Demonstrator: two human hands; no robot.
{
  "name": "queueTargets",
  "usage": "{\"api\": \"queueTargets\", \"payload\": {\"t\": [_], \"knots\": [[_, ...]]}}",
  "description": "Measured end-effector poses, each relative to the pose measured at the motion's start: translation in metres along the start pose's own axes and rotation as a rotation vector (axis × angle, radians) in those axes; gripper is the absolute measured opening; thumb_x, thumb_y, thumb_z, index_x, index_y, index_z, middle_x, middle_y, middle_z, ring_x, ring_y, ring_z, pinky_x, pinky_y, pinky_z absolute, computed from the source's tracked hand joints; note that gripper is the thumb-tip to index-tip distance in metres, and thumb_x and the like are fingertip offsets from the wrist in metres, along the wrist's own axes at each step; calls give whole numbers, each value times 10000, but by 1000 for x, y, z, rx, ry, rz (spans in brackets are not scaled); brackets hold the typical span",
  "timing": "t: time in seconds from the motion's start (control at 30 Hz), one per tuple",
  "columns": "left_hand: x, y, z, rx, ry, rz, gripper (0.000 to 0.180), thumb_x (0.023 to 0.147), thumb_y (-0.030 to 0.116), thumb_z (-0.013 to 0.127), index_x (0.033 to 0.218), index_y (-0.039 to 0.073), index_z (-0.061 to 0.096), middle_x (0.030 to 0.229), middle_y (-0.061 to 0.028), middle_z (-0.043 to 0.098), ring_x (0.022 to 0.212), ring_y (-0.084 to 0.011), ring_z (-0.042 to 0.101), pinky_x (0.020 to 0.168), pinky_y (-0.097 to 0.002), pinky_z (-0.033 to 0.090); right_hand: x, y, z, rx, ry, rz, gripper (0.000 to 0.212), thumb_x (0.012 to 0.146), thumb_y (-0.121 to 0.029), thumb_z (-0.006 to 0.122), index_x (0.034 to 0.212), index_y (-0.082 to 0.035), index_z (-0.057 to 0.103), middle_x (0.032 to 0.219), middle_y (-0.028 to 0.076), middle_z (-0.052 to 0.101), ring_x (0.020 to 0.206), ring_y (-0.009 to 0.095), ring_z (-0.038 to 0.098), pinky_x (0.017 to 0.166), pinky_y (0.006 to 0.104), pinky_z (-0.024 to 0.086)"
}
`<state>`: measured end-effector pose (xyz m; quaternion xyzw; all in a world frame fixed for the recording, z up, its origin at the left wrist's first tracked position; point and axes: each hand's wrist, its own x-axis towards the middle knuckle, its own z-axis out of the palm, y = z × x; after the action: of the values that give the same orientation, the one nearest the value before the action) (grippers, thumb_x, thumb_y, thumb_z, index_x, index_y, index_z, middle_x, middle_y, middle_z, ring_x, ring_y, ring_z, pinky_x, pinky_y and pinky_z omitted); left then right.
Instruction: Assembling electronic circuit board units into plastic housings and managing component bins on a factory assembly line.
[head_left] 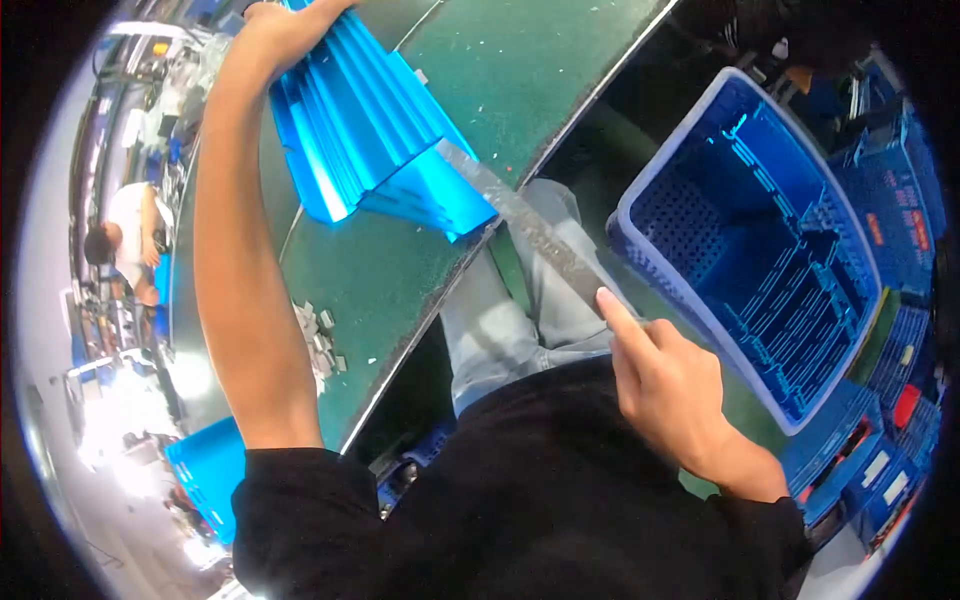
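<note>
A bright blue ribbed metal profile (365,110) lies slanting on the green bench top, its cut end toward me. My left hand (283,32) is closed over its far end, with the fingers partly cut off by the upper picture edge. In my right hand (668,385) is a long, flat grey file (548,245), my index finger stretched along it. The file's tip meets the near end of the profile at its upper right corner. My palm hides the file's handle.
Small pale offcuts (318,340) lie on the green bench (500,60) beside my left forearm. Another blue piece (205,480) sits at lower left. Right of my legs stands a blue plastic basket (655,150) with thin blue strips inside. Blue crates (880,440) stand beyond; another person (132,235) works far left.
</note>
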<state>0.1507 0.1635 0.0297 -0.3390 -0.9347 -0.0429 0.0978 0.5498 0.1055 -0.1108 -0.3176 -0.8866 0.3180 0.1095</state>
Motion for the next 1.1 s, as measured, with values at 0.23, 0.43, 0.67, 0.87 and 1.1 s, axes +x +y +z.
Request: {"api": "queueTargets", "payload": {"t": [0.23, 0.43, 0.67, 0.87, 1.1], "knots": [[33, 18, 32, 92, 19, 207, 1013, 670, 703, 698, 1063, -221, 571, 1007, -272, 660, 943, -282, 662, 833, -385, 520, 55, -15, 29, 17, -142, 4, 638, 817, -85, 636, 1430, -162, 475, 762, 164, 573, 578, 339, 602, 509, 438, 494], [39, 12, 19, 17, -228, 90, 959, 666, 635, 719, 1045, -231, 560, 961, -269, 657, 878, -314, 667, 779, -387, 516, 50, -25, 58, 169, -84, 26, 683, 827, -87, 582, 1481, -96, 386, 794, 188, 571, 600, 347, 632, 539, 452, 533], [28, 12, 16, 45, -110, 97, 1036, 668, 620, 719, 1187, -239, 459, 1036, -302, 626, 967, -327, 645, 872, -362, 496, 41, -32, 58, 49, 68, 43, 644, 804, -70, 586, 1438, -101, 482, 727, 119, 548, 536, 268, 594, 462, 385, 505], [30, 18, 15, -7, -248, 84, 1012, 666, 612, 721, 1175, -228, 478, 1020, -271, 627, 947, -309, 645, 836, -353, 504, 123, -39, 84, 310, 76, 40, 616, 836, -38, 559, 1438, -20, 430, 786, 198, 592, 608, 339, 645, 514, 429, 539], [23, 12, 18, -8, -98, 152, 665, 705, 563, 729, 811, -89, 650, 718, -120, 639, 610, -204, 611, 581, -325, 481, 17, -40, 59, 105, -181, 88, 732, 808, -45, 580, 1505, -100, 360, 746, 179, 552, 531, 337, 603, 468, 446, 510]]}}
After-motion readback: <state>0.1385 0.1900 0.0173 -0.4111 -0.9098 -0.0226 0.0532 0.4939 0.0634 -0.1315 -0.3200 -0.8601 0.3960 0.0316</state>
